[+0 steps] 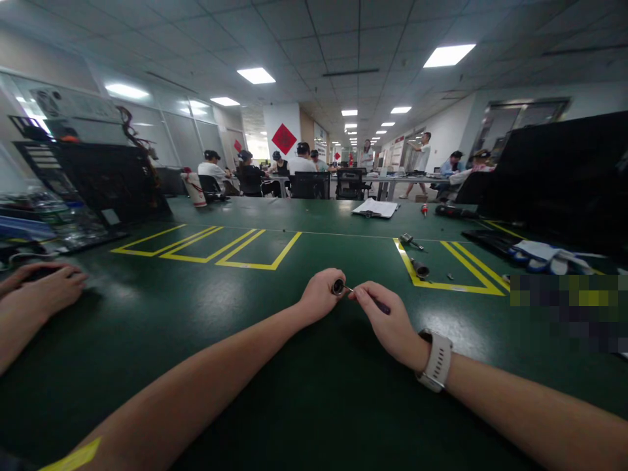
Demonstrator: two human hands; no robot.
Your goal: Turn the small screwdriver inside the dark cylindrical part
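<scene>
My left hand [320, 297] is closed around a small dark metal cylinder [337, 286], its round open end turned toward my right hand. My right hand [385, 317], with a light watch on the wrist, grips a thin screwdriver [381, 306] by its dark purple handle. The screwdriver's shaft points left to the cylinder's open end; whether the tip touches it I cannot tell. Ahead on the right, a dark cylindrical part [420, 268] and a metal part with a thin shaft [411, 242] lie by the yellow tape outline, with a tiny piece [450, 277] near them.
The green table [235, 366] carries several yellow tape outlines [248, 265]. A clipboard with papers [377, 208] lies at the back, and gloves [549, 256] lie at the right beside a dark monitor [559, 176]. Another person's hand [53, 291] rests at the left edge. Several people sit beyond.
</scene>
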